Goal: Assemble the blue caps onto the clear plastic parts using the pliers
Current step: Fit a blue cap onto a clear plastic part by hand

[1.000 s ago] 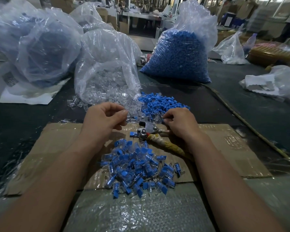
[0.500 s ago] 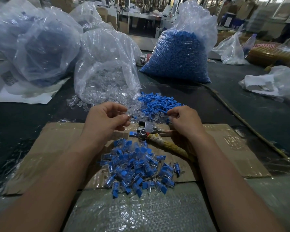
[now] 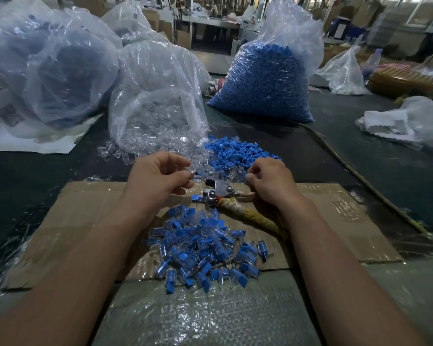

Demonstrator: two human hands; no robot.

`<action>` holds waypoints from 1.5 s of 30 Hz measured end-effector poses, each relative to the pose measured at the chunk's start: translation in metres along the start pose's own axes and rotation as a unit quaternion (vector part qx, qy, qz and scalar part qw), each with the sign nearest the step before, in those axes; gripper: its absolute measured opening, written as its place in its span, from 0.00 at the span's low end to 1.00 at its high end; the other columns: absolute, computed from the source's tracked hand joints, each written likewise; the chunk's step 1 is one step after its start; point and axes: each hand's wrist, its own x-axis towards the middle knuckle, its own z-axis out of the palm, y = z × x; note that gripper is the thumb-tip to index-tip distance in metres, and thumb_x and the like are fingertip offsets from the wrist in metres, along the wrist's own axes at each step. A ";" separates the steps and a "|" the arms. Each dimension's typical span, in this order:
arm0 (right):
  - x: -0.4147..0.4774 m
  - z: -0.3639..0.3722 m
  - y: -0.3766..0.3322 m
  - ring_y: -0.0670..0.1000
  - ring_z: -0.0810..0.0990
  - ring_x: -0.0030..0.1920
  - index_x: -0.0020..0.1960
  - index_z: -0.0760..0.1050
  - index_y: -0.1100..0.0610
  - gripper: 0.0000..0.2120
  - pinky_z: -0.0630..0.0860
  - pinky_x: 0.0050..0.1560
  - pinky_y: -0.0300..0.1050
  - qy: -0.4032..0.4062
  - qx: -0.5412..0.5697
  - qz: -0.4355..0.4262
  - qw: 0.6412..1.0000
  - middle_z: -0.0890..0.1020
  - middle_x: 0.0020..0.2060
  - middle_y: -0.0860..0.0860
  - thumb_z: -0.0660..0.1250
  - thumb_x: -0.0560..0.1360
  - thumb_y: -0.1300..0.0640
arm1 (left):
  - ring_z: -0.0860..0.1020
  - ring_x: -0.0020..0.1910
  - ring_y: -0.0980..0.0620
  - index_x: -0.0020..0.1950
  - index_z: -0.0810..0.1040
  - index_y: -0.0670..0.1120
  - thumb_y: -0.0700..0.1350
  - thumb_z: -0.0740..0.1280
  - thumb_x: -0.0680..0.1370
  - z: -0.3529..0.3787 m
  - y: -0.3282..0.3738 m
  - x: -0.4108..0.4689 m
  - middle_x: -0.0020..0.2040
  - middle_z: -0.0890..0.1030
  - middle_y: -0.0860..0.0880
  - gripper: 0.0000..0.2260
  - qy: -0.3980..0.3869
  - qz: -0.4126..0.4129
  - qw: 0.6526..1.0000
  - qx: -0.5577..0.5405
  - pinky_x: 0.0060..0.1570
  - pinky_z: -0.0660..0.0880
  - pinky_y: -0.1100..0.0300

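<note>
My left hand (image 3: 160, 174) pinches a small clear plastic part (image 3: 191, 174) between thumb and fingers, just left of the pliers' metal head. My right hand (image 3: 268, 178) has curled fingers at the near edge of the loose blue caps (image 3: 235, 152) and seems to pinch a blue cap; the grip is partly hidden. The pliers (image 3: 223, 196) lie on the cardboard sheet (image 3: 85, 221) between my hands, with a tape-wrapped handle running back toward my right wrist. A heap of assembled clear parts with blue caps (image 3: 205, 248) lies in front of the pliers.
An open bag of clear parts (image 3: 155, 108) spills onto the dark table behind my left hand. A full bag of blue caps (image 3: 268, 78) stands behind it to the right. More plastic bags (image 3: 48, 63) sit at the far left and far right (image 3: 405, 123). Bubble wrap (image 3: 205, 318) covers the near edge.
My right hand moved up from the pliers' handle to the edge of the blue cap pile. My left hand stays in place with its clear part.
</note>
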 end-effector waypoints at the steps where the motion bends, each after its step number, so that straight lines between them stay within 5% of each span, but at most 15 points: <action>1: -0.001 -0.001 0.000 0.51 0.73 0.49 0.45 0.70 0.53 0.04 0.69 0.52 0.50 0.016 0.016 -0.008 1.000 0.77 0.46 0.51 0.63 0.77 0.54 | 0.79 0.27 0.60 0.42 0.77 0.46 0.33 0.67 0.73 0.000 0.000 0.000 0.29 0.81 0.50 0.08 0.000 0.001 1.000 0.000 0.28 0.76 0.67; 5: -0.009 -0.013 -0.004 0.46 0.73 0.40 0.49 0.70 0.55 0.02 0.71 0.46 0.45 0.077 0.168 -0.037 0.982 0.73 0.37 0.43 0.63 0.77 0.57 | 0.80 0.29 0.59 0.42 0.78 0.46 0.32 0.66 0.73 0.000 -0.001 0.001 0.30 0.82 0.51 0.09 -0.006 0.005 1.000 0.001 0.29 0.76 0.68; 8: -0.018 -0.018 -0.014 0.39 0.72 0.40 0.59 0.74 0.54 0.11 0.68 0.43 0.26 0.067 0.229 -0.079 0.968 0.74 0.43 0.40 0.62 0.78 0.60 | 0.81 0.31 0.57 0.42 0.78 0.46 0.32 0.65 0.73 -0.001 -0.003 0.003 0.31 0.83 0.51 0.09 -0.013 -0.001 1.000 -0.012 0.31 0.76 0.68; 10: -0.027 -0.018 -0.023 0.38 0.73 0.39 0.57 0.77 0.54 0.10 0.66 0.39 0.22 0.058 0.234 -0.104 0.965 0.76 0.43 0.40 0.61 0.77 0.61 | 0.81 0.31 0.56 0.42 0.78 0.46 0.32 0.65 0.73 -0.001 -0.003 0.003 0.32 0.83 0.50 0.09 -0.016 -0.001 1.000 -0.018 0.31 0.76 0.68; 16: -0.044 -0.009 -0.051 0.42 0.80 0.46 0.48 0.72 0.50 0.07 0.77 0.52 0.41 0.014 0.359 -0.121 0.925 0.78 0.41 0.43 0.63 0.76 0.62 | 0.81 0.30 0.56 0.42 0.77 0.45 0.31 0.66 0.73 0.002 -0.002 0.001 0.30 0.82 0.50 0.09 -0.025 0.011 0.999 -0.023 0.29 0.76 0.67; 23: -0.050 -0.008 -0.059 0.42 0.76 0.52 0.42 0.72 0.45 0.12 0.73 0.55 0.36 -0.006 0.354 -0.201 0.913 0.76 0.46 0.41 0.69 0.71 0.62 | 0.80 0.28 0.55 0.40 0.78 0.43 0.32 0.68 0.72 0.004 0.000 -0.001 0.29 0.82 0.49 0.07 -0.044 0.019 0.999 -0.016 0.29 0.77 0.66; 29: -0.049 -0.005 -0.060 0.44 0.77 0.50 0.46 0.77 0.56 0.08 0.74 0.53 0.35 -0.025 0.367 -0.191 0.910 0.78 0.46 0.46 0.70 0.70 0.66 | 0.79 0.26 0.55 0.40 0.78 0.41 0.30 0.66 0.71 0.004 0.002 -0.002 0.28 0.81 0.48 0.07 -0.064 0.024 0.997 -0.023 0.28 0.77 0.66; 39: -0.051 -0.008 -0.059 0.38 0.79 0.41 0.41 0.74 0.49 0.15 0.76 0.47 0.32 -0.036 0.396 -0.187 0.898 0.79 0.39 0.43 0.71 0.68 0.68 | 0.80 0.28 0.53 0.40 0.79 0.41 0.33 0.67 0.70 0.002 0.003 -0.002 0.29 0.82 0.46 0.04 -0.091 0.004 0.994 -0.063 0.28 0.77 0.65; 45: -0.051 -0.012 -0.057 0.41 0.81 0.45 0.45 0.76 0.49 0.14 0.77 0.50 0.35 -0.054 0.434 -0.179 0.881 0.81 0.42 0.44 0.68 0.71 0.68 | 0.79 0.26 0.55 0.38 0.78 0.41 0.32 0.68 0.69 0.004 0.003 -0.002 0.28 0.81 0.47 0.05 -0.076 0.009 0.994 -0.074 0.27 0.75 0.66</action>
